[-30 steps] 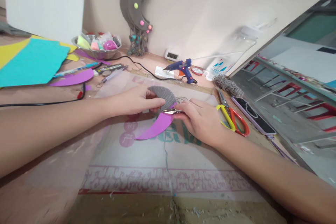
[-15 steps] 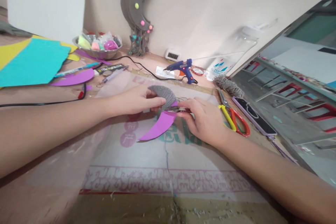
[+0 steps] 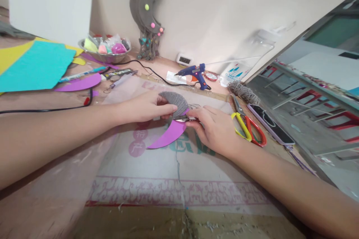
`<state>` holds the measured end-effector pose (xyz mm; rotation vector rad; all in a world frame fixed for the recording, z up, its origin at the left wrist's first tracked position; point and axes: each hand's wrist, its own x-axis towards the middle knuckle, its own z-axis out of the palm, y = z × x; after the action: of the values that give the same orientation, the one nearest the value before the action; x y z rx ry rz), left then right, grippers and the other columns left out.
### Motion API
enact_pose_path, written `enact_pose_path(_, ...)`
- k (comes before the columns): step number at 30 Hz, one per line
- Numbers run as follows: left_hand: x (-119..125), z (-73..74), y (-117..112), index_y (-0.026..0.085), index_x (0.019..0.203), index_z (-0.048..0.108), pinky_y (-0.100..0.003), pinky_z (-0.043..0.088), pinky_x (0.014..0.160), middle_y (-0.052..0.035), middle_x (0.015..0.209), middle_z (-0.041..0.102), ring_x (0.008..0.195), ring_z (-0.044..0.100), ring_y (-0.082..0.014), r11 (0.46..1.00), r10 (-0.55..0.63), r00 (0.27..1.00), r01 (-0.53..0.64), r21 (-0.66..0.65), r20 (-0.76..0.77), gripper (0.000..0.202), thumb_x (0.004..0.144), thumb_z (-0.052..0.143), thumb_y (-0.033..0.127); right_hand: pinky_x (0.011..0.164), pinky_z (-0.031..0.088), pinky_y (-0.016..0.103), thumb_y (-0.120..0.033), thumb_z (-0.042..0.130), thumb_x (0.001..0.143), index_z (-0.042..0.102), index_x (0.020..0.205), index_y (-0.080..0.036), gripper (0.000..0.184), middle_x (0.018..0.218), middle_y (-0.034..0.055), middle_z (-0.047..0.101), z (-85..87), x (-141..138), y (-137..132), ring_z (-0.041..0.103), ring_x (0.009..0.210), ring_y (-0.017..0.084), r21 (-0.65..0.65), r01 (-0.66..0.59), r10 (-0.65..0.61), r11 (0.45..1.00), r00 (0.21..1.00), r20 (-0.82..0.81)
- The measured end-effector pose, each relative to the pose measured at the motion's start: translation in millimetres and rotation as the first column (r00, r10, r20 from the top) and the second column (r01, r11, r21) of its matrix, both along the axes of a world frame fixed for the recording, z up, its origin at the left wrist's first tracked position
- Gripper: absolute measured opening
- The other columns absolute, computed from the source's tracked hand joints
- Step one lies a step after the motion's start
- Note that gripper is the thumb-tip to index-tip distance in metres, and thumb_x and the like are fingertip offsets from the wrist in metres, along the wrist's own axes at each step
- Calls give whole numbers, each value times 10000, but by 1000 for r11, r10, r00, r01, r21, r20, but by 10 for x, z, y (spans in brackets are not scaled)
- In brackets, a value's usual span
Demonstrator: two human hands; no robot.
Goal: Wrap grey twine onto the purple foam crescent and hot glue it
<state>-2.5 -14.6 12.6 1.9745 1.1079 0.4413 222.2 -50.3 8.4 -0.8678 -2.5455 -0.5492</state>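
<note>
A purple crescent cut-out (image 3: 167, 135), its upper part wound closely with grey yarn (image 3: 175, 101), is held above the plastic sheet. My left hand (image 3: 146, 107) pinches the yarn-wound part, thumb on top and fingers curled behind. The bare purple tip points down to the left. My right hand (image 3: 211, 125) is closed at the crescent's right edge, thumb and forefinger pinching a slim, shiny dark piece (image 3: 182, 118) that crosses the crescent; its kind is unclear. Thin loops of grey yarn show just behind the right fingers.
Scissors (image 3: 249, 129), a phone (image 3: 270, 124) and a grey yarn bundle (image 3: 243, 92) lie to the right. Behind are a blue glue gun (image 3: 193, 73), a small clock (image 3: 184, 59) and a metal bowl (image 3: 105, 56). Foam sheets (image 3: 36, 67) lie left; a crescent ornament (image 3: 144, 7) hangs on the wall.
My right hand has shifted slightly, and the slim shiny piece now sits a little lower across the crescent. The left hand's hold is unchanged.
</note>
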Motion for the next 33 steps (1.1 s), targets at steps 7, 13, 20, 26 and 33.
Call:
enact_pose_path(7, 1, -49, 39, 155, 651, 609, -219, 329, 493, 7, 578, 576, 500, 472, -92, 998, -33, 999, 32, 55, 17, 416, 825, 455, 500, 588, 363, 263, -364, 465, 935, 587, 921, -141, 255, 732, 41, 634, 1, -7, -3, 539, 665, 149, 70, -19, 16, 997, 999, 45)
enact_pose_path(13, -3, -35, 37, 151, 653, 604, -221, 328, 491, 6, 575, 567, 500, 465, -94, 997, -50, 999, 49, 61, 0, 415, 830, 446, 491, 601, 370, 264, -350, 476, 932, 589, 914, -144, 235, 729, 35, 635, -9, 11, 2, 532, 663, 146, 80, -37, 32, 996, 997, 67)
enact_pose_path(20, 3, -20, 14, 150, 649, 592, -211, 315, 469, 20, 556, 546, 471, 443, -77, 998, -46, 999, 45, 47, 12, 386, 834, 458, 460, 605, 381, 260, -348, 486, 927, 588, 908, -140, 232, 742, 38, 642, -7, 12, 7, 536, 664, 146, 84, -51, 46, 995, 997, 63)
enact_pose_path(26, 2, 6, -14, 157, 663, 598, -215, 315, 437, 31, 504, 520, 406, 419, -71, 1000, 1, 1000, -1, -6, 19, 399, 839, 456, 487, 602, 380, 263, -347, 477, 930, 588, 962, -117, 257, 739, 45, 632, 3, 18, -1, 548, 681, 154, 24, -10, 10, 1000, 1000, -5)
enact_pose_path(33, 5, -18, 9, 154, 655, 593, -215, 296, 434, 32, 512, 523, 412, 407, -68, 999, -21, 1000, 21, 28, 14, 401, 844, 448, 477, 608, 373, 276, -361, 446, 938, 586, 978, -119, 283, 751, 54, 630, -1, 13, -18, 553, 702, 164, -10, 13, -13, 1000, 1000, 2)
